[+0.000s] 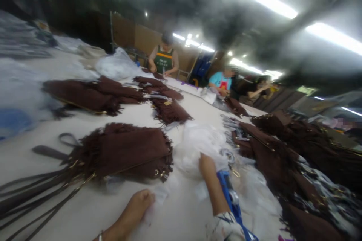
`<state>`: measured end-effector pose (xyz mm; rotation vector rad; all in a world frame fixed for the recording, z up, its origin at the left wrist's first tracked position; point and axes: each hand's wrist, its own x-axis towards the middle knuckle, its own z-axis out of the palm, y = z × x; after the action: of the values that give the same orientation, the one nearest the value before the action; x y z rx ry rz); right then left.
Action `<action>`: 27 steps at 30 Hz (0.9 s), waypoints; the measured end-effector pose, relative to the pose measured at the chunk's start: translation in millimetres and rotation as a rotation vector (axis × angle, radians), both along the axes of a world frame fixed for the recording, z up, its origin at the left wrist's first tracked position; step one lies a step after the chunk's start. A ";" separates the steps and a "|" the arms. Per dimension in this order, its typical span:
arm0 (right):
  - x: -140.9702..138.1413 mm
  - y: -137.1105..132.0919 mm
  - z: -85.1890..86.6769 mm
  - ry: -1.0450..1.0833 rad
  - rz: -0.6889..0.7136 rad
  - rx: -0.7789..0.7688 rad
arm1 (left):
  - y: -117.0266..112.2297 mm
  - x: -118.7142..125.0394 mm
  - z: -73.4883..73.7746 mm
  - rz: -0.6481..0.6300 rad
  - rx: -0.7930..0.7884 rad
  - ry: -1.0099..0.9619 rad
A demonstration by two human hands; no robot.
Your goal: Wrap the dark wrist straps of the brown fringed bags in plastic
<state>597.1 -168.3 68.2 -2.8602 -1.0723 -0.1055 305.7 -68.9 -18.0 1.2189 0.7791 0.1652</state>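
Observation:
My left hand (141, 202) is closed near the front of the table, pinching a small piece of thin clear plastic (161, 194). My right hand (207, 165) reaches forward into a soft heap of white plastic bags (198, 141), its fingers curled on the plastic and partly hidden. To the left lies a stack of dark brown fringed bags (132, 147) with gold-coloured hardware and long straps trailing left. Beside my right forearm is a blue tape dispenser (230, 196), partly covered by the arm.
More brown fringed bags (82, 94) lie farther back. A large pile of them (268, 154) fills the right side, with wrapped straps and metal parts. Clear plastic (254, 184) lies right of the dispenser. Across the white table (195, 101), a person in a green apron (163, 60) and other people work.

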 end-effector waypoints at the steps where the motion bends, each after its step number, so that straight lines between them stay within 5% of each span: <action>1: -9.0 -4.2 3.5 -0.002 -0.025 -0.025 | 0.3 -3.0 6.6 0.014 -0.017 -0.006; 4: -42.8 -23.1 9.8 -0.027 -0.078 -0.042 | 4.5 -9.9 20.5 0.030 -0.075 -0.057; 7: -97.5 -42.5 2.8 0.137 -0.100 0.165 | 9.5 -16.5 24.0 0.079 -0.113 -0.095; 12: -212.0 -35.9 -43.0 1.297 -0.210 0.589 | 9.2 -31.7 22.2 0.062 -0.026 -0.157; 15: -246.5 -11.3 -60.0 1.708 -0.260 0.911 | 7.1 -50.8 24.2 -0.057 0.034 -0.229; 19: -250.5 15.3 -63.4 1.601 -0.300 1.172 | 12.6 -100.6 30.1 -0.141 0.129 -0.136; 24: -275.8 34.1 -67.1 1.373 -0.127 0.921 | 34.3 -177.3 31.3 -0.059 0.201 0.053; 27: -307.1 47.9 -63.4 1.351 0.055 0.810 | 46.6 -198.1 38.4 0.057 0.144 0.016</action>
<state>290.0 -120.4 4.8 -1.5303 -0.5409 0.9734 107.6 -22.2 20.4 1.3363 0.8279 0.2622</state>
